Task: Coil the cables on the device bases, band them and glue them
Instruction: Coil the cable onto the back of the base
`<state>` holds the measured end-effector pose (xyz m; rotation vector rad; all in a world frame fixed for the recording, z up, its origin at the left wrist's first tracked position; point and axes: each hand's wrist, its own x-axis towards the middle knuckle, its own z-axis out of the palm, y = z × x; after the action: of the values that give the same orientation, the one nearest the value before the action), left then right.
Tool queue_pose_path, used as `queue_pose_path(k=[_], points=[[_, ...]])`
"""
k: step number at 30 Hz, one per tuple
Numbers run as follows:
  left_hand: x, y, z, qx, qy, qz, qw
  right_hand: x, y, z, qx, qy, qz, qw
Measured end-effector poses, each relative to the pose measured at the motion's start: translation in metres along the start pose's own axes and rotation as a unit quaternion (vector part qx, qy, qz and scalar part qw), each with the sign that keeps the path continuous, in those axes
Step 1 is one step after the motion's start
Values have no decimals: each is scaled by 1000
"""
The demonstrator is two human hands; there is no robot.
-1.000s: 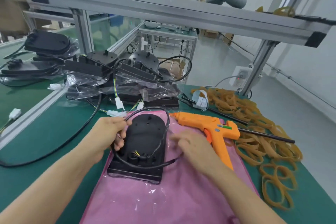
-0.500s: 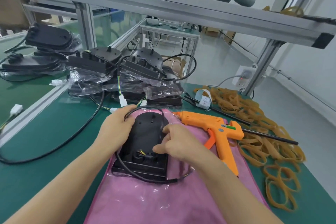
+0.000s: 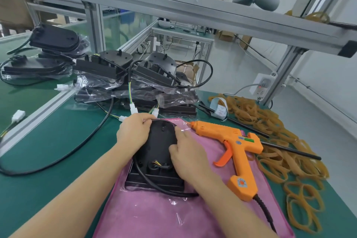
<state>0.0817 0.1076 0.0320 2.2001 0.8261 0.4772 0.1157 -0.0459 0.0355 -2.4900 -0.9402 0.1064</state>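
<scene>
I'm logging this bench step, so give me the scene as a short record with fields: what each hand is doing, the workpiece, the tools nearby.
left hand: left hand grips the black cable at the far end of the device base
right hand: right hand presses on the base's right edge, fingers curled
workpiece: base lies on the pink cloth; cable loops past its near edge
tools: orange glue gun lying on the cloth to the right; rubber bands heaped beyond, none on the cable
</scene>
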Motion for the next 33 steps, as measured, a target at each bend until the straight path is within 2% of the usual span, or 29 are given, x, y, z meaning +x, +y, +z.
queue_pose_path(k=[4,8,12,16,20,21,24,25,26,29,33], points=[[8,6,0,-14,-14,-43,999,5,-2,0,-32,6,5,999],[4,5,-1,-56,4,-68,996,14,-3,-3,-70,16,2,997],[-19,2,-1,-123,33,-54,990,12,-1,4,-103,53,2,993],[-44,0,-5,-71,9,-7,997,15,2,9,-98,64,6,993],[-53,2,-7,-27,8,-5,1000,11,0,0,-64,15,8,998],[-55,3,-7,-16,15,-8,1000,6,0,-3,-49,20,0,999],[-55,3,-5,-29,32,-20,999,-31,-4,-9,18,119,-61,991],[-54,2,-5,-41,30,-25,998,-49,-8,-9,40,114,-93,988],[-52,0,-5,-57,25,-29,998,-65,-11,-7,46,77,-115,989],[-50,-5,-7,-124,10,-51,991,-99,-18,-1,-27,-49,-133,990],[-47,-13,-7,-142,-12,-27,989,-101,-10,4,-75,-81,-129,986]])
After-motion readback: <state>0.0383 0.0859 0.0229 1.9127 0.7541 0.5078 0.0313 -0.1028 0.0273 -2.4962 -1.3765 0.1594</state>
